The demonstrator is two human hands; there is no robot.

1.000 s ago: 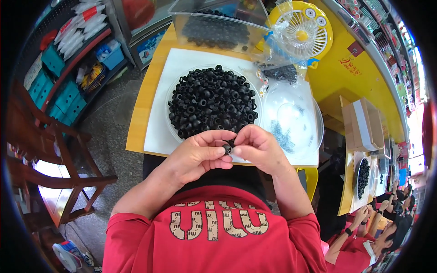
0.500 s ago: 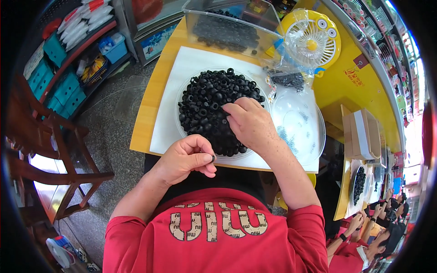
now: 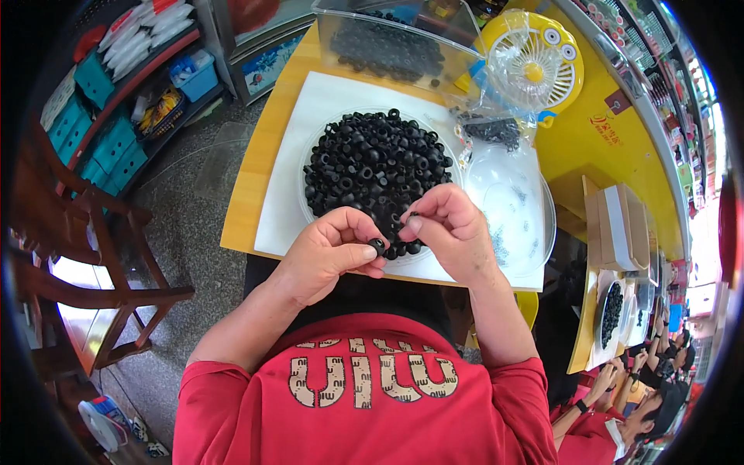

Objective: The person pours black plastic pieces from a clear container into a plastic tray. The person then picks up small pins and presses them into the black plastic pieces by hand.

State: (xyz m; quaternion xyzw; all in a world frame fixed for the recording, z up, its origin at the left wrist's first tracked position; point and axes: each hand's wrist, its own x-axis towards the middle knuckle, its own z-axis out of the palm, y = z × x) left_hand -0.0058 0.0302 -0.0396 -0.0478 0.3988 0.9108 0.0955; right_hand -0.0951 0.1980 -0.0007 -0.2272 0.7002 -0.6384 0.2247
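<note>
At the near edge of the wooden table (image 3: 266, 170), both hands up, near each other but not touching. Left hand (image 3: 329, 254) has a round black bead (image 3: 377, 246) pinched between thumb and finger, hole showing. Right hand (image 3: 457, 236) is pinched too, on a small dark piece (image 3: 414, 216); shape too small to call from here.

Handling, my read: bead is light, stiff, probably moulded plastic, hard to break. Smooth and curved, so it'd squirt out of a lopsided pinch. Hold it across its widest part, tips opposed, hole kept clear. Small piece: tips only, less to grab, easy to drop.

Just beyond the hands: heap of loose black beads (image 3: 380, 163) in a clear round dish (image 3: 302, 186), on a white sheet (image 3: 283, 209). Right of that, a second clear dish (image 3: 508, 221) with tiny scattered bits. Behind: clear bin (image 3: 329, 43) with more black parts, yellow fan (image 3: 570, 85). Far right, a co-worker's hands (image 3: 604, 380) beside another table.
</note>
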